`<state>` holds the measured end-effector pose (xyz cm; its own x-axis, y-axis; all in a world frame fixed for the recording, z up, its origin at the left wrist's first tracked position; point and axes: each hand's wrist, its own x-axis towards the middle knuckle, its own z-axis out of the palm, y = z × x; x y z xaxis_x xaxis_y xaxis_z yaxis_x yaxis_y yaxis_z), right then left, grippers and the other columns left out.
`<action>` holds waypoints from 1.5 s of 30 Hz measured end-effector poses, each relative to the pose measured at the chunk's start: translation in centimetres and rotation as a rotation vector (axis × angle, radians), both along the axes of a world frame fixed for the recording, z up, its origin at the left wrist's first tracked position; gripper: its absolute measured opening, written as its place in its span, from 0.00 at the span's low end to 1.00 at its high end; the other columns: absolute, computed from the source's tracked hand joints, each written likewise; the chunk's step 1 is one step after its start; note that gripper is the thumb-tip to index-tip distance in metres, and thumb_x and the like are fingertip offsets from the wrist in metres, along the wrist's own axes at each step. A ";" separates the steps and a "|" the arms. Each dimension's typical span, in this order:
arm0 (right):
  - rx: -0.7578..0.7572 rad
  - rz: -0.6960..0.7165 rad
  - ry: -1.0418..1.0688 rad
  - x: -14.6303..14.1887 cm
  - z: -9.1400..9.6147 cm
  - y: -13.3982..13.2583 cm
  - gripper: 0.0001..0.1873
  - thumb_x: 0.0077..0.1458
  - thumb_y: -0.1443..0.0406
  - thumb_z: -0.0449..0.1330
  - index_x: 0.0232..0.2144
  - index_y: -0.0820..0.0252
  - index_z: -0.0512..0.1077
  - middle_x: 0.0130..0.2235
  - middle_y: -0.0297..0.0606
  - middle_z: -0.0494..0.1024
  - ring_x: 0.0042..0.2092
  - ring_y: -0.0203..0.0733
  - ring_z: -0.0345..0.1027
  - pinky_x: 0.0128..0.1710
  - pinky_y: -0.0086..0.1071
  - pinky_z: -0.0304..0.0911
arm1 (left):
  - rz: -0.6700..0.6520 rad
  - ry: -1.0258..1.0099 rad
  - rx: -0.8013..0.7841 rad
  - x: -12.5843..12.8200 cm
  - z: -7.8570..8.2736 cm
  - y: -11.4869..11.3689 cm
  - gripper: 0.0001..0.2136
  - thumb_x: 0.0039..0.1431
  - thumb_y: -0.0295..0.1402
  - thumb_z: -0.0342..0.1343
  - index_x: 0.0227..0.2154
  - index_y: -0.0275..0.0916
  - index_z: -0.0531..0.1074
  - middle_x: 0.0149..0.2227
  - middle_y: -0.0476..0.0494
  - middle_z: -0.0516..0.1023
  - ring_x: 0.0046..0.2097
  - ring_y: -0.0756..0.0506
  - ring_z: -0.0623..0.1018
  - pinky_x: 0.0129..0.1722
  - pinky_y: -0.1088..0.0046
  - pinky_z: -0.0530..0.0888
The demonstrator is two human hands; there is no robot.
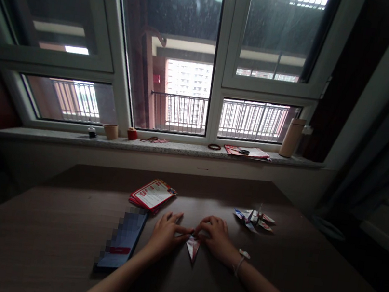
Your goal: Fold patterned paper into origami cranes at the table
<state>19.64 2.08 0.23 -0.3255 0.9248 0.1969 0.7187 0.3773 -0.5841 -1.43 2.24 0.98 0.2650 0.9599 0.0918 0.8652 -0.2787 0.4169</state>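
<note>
A small piece of folded paper [192,249], pale with reddish patches, lies on a dark brown table [40,225] at the lower centre of the frame, its sharp point towards the bottom edge. At its upper end, the left hand [167,232] grips it with thumb and forefinger close together, the other fingers spread; the right hand [213,236] pinches the same end from the other side, fingers curled. The fingertips partly hide the folds. The paper should be very light, thin and crisp, easy to crease or tear and quick to slide on the smooth tabletop; fingertips along the folded edges look like the best hold, with little squeeze. A pale bracelet [237,268] circles the right wrist. Right of centre sit more folded paper shapes [252,220], spiky, in white, blue and red. Left of centre is a stack of red-edged cards [154,194], printed with red marks and lines too small to read. Below it lies a phone [132,239], partly pixelated, a red bar on its screen, no wording legible. Beyond the table, a stone windowsill [179,150] carries a tan cup [110,132], papers [259,154] and, farther right, a tan flask [292,138]; no brand can be made out.
</note>
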 end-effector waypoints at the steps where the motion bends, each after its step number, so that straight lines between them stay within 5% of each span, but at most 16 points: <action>1: -0.001 0.002 -0.002 0.1 0.0 0.0 0.08 0.55 0.64 0.62 0.36 0.42 0.77 0.49 0.34 0.71 0.56 0.50 0.57 0.61 0.54 0.42 | -0.005 0.002 -0.002 -0.1 0.0 0.0 0.12 0.55 0.43 0.59 0.43 0.61 0.78 0.63 0.51 0.65 0.65 0.30 0.58 0.61 0.47 0.56; 13: 0.103 -0.083 0.014 -0.2 -0.2 -0.2 0.05 0.55 0.63 0.62 0.34 0.47 0.78 0.43 0.35 0.73 0.51 0.45 0.60 0.55 0.39 0.51 | -0.026 0.014 0.118 0.2 -0.5 0.0 0.10 0.55 0.39 0.61 0.41 0.60 0.79 0.59 0.49 0.69 0.63 0.35 0.61 0.60 0.53 0.59; 25: 0.151 -0.075 -0.131 -0.1 0.4 -0.2 0.07 0.55 0.59 0.63 0.38 0.46 0.77 0.45 0.36 0.73 0.56 0.50 0.56 0.61 0.49 0.43 | 0.031 0.090 0.140 0.5 0.4 -0.6 0.11 0.57 0.42 0.58 0.42 0.60 0.78 0.61 0.48 0.68 0.63 0.34 0.61 0.60 0.51 0.59; 37: 0.192 -0.019 -0.088 0.4 0.3 -0.8 0.10 0.54 0.55 0.63 0.40 0.45 0.76 0.46 0.36 0.72 0.55 0.47 0.59 0.61 0.47 0.46 | 0.041 0.025 0.194 0.7 0.0 -1.1 0.14 0.55 0.43 0.60 0.45 0.55 0.77 0.58 0.44 0.70 0.61 0.37 0.65 0.61 0.49 0.58; 45: 0.219 -0.069 -0.121 -0.2 0.2 -0.5 0.07 0.55 0.57 0.63 0.35 0.48 0.78 0.43 0.37 0.73 0.52 0.48 0.61 0.61 0.50 0.44 | 0.062 0.000 0.227 1.2 -0.1 -0.6 0.05 0.55 0.38 0.60 0.33 0.49 0.80 0.56 0.44 0.72 0.59 0.38 0.67 0.60 0.48 0.58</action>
